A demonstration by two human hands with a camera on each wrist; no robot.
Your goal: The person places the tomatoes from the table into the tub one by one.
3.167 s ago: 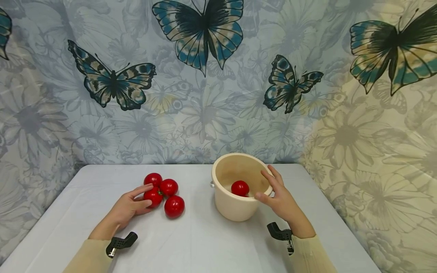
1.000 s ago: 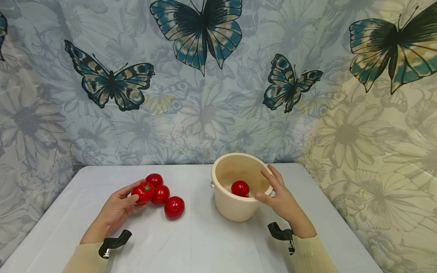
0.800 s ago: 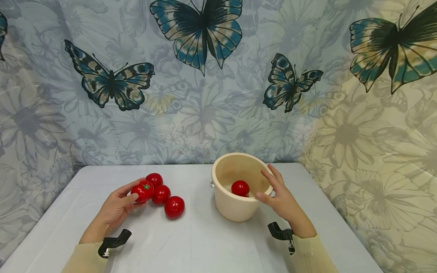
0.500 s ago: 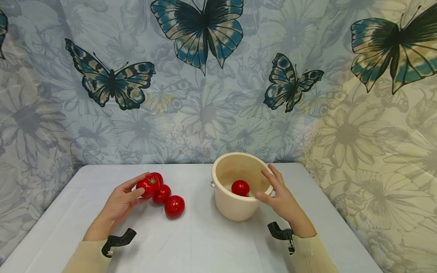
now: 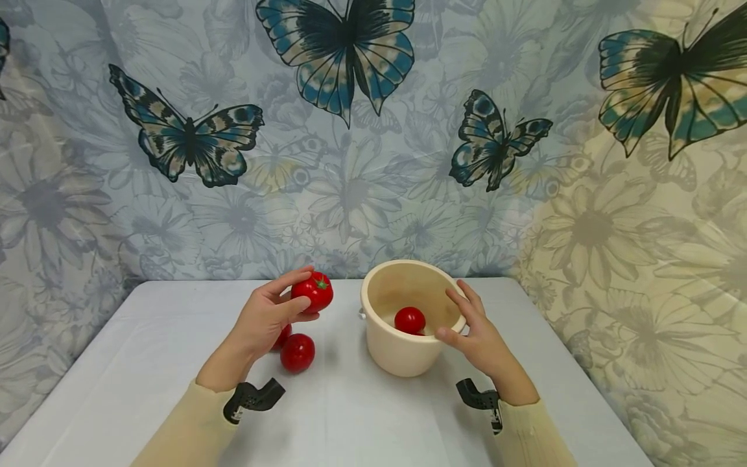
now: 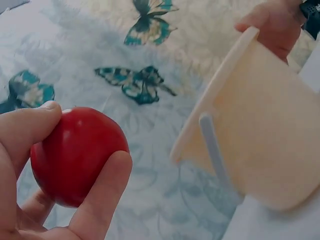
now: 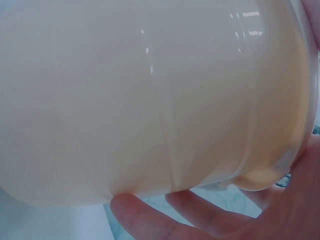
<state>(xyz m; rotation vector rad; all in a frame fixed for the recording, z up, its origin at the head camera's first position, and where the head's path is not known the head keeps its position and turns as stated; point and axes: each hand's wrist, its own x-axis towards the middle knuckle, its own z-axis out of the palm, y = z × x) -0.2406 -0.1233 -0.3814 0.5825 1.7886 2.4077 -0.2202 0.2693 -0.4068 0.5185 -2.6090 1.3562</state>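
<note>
My left hand [image 5: 265, 318] holds a red tomato [image 5: 316, 291] with a green calyx, raised above the table. In the left wrist view the thumb and fingers wrap the sides of this tomato [image 6: 80, 155]. My right hand [image 5: 481, 340] grips the cream bucket [image 5: 403, 357] at the right of its rim. In the right wrist view, fingertips [image 7: 125, 202] touch the bucket's outer wall [image 7: 125, 110]. Inside the bucket lies a tomato [image 5: 410, 320], with a sliver of red below it. A loose tomato [image 5: 297, 353] rests on the table; another tomato [image 5: 283, 336] is partly hidden by my left hand.
The white table [image 5: 356, 415] ends against a floral cloth backdrop [image 5: 356, 194] with butterflies. A pale handle [image 6: 216, 155] hangs on the bucket's side in the left wrist view. Black mounts sit on both wrists, the left mount [image 5: 253, 397] and the right mount [image 5: 477, 394].
My left hand took a tomato from the group, lifted it and carried it right toward the bucket. The right hand and bucket stay in place.
</note>
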